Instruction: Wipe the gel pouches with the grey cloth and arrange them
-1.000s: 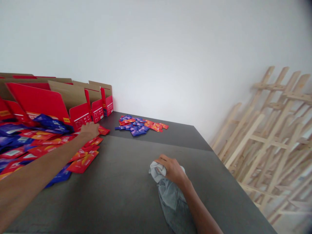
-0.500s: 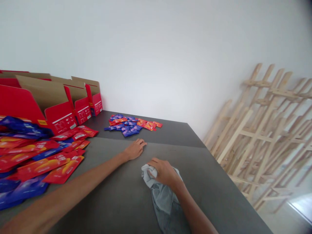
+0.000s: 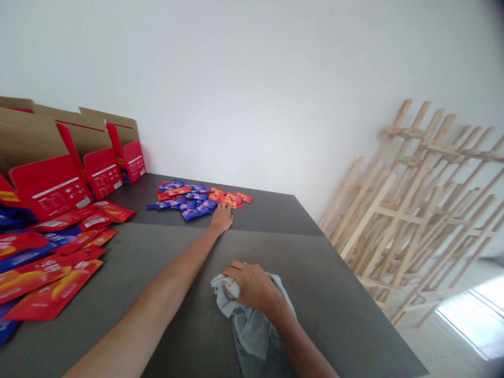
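My right hand is closed around a crumpled pale grey cloth, which lies on the dark grey table and trails toward me. Farther out, my left hand is stretched over the tabletop with its fingers extended. Its fingertips reach the near edge of a loose pile of small blue packets and red-orange packets. Whether they touch a packet I cannot tell.
Large red and blue pouches lie heaped on the left. Behind them stand several open red cardboard boxes. A white wall borders the far side. Wooden easels lean against it, right of the table.
My left hand has reached forward to the small packets, its fingers extending. My right hand still grips the cloth, with little movement over the table. The view has shifted slightly right.
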Motion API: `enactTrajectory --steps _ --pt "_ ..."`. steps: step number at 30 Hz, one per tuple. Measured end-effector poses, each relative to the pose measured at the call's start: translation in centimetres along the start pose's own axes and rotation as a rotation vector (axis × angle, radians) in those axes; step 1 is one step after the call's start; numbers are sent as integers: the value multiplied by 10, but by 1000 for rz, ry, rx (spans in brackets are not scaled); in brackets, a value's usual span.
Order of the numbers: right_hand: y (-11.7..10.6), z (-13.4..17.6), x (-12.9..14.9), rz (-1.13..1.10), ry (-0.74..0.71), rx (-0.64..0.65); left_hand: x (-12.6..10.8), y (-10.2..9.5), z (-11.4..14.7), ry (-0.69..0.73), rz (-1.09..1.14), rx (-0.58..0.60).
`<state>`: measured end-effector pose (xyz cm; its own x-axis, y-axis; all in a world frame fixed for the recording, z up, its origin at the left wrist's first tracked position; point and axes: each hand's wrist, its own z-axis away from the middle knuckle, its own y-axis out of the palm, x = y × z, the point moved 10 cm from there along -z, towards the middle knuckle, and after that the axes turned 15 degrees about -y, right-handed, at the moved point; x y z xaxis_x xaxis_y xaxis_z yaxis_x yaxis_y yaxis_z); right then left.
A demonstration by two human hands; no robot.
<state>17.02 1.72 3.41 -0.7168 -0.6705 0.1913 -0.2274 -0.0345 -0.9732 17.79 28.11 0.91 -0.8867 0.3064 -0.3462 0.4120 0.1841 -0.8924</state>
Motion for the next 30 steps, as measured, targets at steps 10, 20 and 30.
enactTrajectory --steps 10,20,30 --pt "-7 0 5 -6 8 25 7 2 -24 -46 -42 -44" --pt "-5 0 4 -16 0 1 5 0 -21 -20 -69 -53" --pt "-6 1 3 -21 -12 -36 8 4 -27 -58 -96 -70"
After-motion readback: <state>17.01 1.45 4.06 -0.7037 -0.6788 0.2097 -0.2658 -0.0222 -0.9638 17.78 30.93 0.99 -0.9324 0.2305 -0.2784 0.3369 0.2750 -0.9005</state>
